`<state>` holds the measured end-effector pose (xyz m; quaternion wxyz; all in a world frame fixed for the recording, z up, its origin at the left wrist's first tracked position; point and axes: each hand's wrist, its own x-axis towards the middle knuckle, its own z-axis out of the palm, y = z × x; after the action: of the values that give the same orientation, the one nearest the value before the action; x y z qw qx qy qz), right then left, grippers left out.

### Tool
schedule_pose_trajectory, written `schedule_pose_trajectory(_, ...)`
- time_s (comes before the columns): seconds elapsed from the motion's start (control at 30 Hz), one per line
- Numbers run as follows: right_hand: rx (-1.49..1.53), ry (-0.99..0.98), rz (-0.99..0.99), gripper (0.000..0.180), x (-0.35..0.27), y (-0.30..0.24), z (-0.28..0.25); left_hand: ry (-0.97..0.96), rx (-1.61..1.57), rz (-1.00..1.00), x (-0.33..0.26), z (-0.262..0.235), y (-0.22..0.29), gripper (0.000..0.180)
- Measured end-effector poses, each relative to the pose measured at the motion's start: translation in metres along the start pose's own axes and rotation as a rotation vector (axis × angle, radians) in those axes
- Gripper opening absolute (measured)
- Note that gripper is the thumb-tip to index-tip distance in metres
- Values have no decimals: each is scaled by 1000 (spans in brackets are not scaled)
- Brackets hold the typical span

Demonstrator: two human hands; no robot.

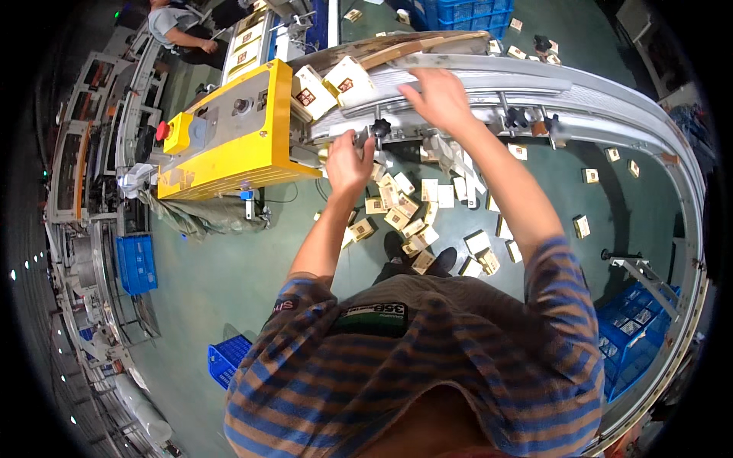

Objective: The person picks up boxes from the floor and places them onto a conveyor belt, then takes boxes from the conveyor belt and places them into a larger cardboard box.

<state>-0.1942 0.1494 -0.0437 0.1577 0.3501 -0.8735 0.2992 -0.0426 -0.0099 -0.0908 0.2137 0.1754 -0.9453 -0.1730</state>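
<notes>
A curved metal conveyor [534, 84] runs across in front of me. On its left end two cream cartons [350, 82] with dark square emblems lean askew beside the yellow machine housing [229, 126]. My left hand [349, 164] is at the conveyor's near edge, fingers curled beside a black star knob [380, 128]; what they grip is hidden. Over the belt, my right hand [441, 99] reaches with fingers stretched out and nothing in it, close to the metal guide rail [489, 65].
Many small cartons [405, 204] lie scattered on the green floor around my shoes [445, 262]. Blue crates stand at the lower left [229, 359], lower right [634, 336] and far side [469, 15]. A red stop button [162, 130] tops the housing. Another person [174, 29] stands far left.
</notes>
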Motion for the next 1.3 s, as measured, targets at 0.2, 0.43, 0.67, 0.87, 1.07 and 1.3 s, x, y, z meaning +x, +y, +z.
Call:
schedule_pose_trajectory(0.2, 209, -759, 381, 60, 117, -11, 96, -118, -224, 24, -31, 0, -11, 34)
schedule_pose_trajectory(0.43, 42, -81, 273, 66, 102, 52, 27, -137, -355, -25, -68, 14, -45, 26)
schedule_pose_trajectory(0.67, -415, 423, 82, 59, -56, 76, -115, -96, -338, -49, -85, 25, -59, 27)
schedule_pose_trajectory(0.87, -266, 97, -127, 37, -13, 27, -48, 173, -224, 392, 34, 9, 11, 45)
schedule_pose_trajectory(1.07, -388, 87, 11, 37, -27, 43, -20, 76, -158, 395, 55, 33, 40, 56)
schedule_pose_trajectory(1.3, -297, 141, 135, 39, -66, 38, -14, 104, -194, 423, 47, 29, 51, 47)
